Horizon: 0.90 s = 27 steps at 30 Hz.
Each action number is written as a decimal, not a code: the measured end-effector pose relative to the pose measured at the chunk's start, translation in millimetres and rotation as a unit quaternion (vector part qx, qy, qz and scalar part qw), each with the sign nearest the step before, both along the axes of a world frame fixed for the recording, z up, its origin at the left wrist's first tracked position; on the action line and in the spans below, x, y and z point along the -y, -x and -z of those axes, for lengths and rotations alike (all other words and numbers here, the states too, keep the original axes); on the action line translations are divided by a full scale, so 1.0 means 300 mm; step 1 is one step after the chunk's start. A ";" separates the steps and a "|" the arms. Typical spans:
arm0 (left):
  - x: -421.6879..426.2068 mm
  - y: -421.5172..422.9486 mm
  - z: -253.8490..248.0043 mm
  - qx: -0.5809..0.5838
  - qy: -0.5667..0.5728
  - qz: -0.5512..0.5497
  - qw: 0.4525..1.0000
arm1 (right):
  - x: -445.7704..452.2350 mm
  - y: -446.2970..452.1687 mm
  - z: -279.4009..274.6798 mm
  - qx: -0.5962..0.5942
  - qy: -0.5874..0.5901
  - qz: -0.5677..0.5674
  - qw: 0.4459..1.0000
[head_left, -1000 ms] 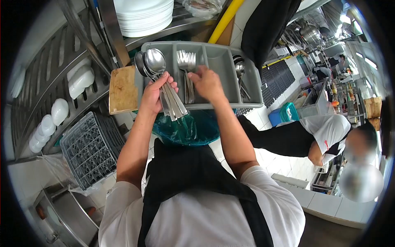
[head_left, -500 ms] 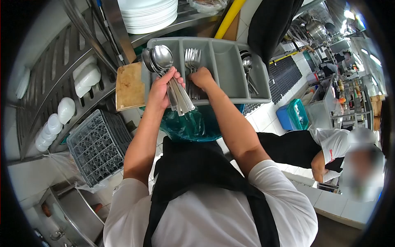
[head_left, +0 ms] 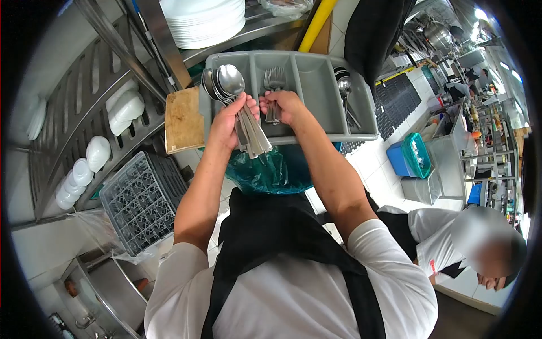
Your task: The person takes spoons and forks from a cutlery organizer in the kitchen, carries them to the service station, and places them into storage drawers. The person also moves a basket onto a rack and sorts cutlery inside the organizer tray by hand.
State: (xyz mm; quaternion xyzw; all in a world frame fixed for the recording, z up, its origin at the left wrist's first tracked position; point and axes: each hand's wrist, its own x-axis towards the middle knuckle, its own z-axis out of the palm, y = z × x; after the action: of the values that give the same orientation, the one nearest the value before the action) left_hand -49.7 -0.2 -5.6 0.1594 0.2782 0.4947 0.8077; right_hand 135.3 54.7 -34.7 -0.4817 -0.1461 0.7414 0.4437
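My left hand (head_left: 228, 121) is closed round a bunch of spoons (head_left: 230, 80), bowls up and handles hanging below the fist. Beside it, my right hand (head_left: 285, 107) grips several forks (head_left: 275, 78) with their tines pointing away from me. Both hands are over the near side of a grey cutlery tray (head_left: 316, 135) with long compartments. More spoons (head_left: 345, 86) lie in the tray's rightmost compartment. Part of the fork handles is hidden by my right fingers.
Under the tray is a bin with a green liner (head_left: 268, 172). A wooden board (head_left: 183, 121) adjoins the tray's left side. Stacked plates (head_left: 203, 28) stand on the back shelf, and glass racks (head_left: 141, 200) sit at left. A co-worker (head_left: 435, 231) bends at the right.
My right hand has lifted the forks from the compartment floor and drawn nearer my left hand. The spoons stay in my left hand. The co-worker has shifted lower in view.
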 end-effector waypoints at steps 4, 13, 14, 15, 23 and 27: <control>0.041 -0.025 -0.091 -0.055 -0.009 -0.033 0.998 | 0.133 -0.027 -0.161 -0.068 -0.139 -0.046 0.987; 0.191 -0.103 -0.270 -0.247 -0.116 0.144 0.951 | 0.329 -0.198 -0.322 0.020 -0.213 -0.047 0.976; 0.215 -0.117 -0.274 -0.234 -0.093 0.162 0.954 | 0.344 -0.214 -0.334 0.047 -0.226 -0.050 0.972; 0.241 -0.133 -0.280 -0.221 -0.070 0.180 0.956 | 0.351 -0.240 -0.340 0.037 -0.242 -0.060 0.968; 0.336 -0.205 -0.240 -0.312 -0.166 0.285 0.891 | 0.453 -0.318 -0.374 0.154 -0.258 -0.065 0.952; 0.342 -0.213 -0.228 -0.264 -0.142 0.340 0.892 | 0.545 -0.359 -0.404 0.186 -0.270 -0.033 0.944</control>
State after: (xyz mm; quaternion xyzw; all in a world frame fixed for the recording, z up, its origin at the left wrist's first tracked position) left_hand 14.0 -102.8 62.9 0.4816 0.3366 0.1639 0.7924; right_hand 242.9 -108.7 86.5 -0.4685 -0.4365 0.5855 0.4971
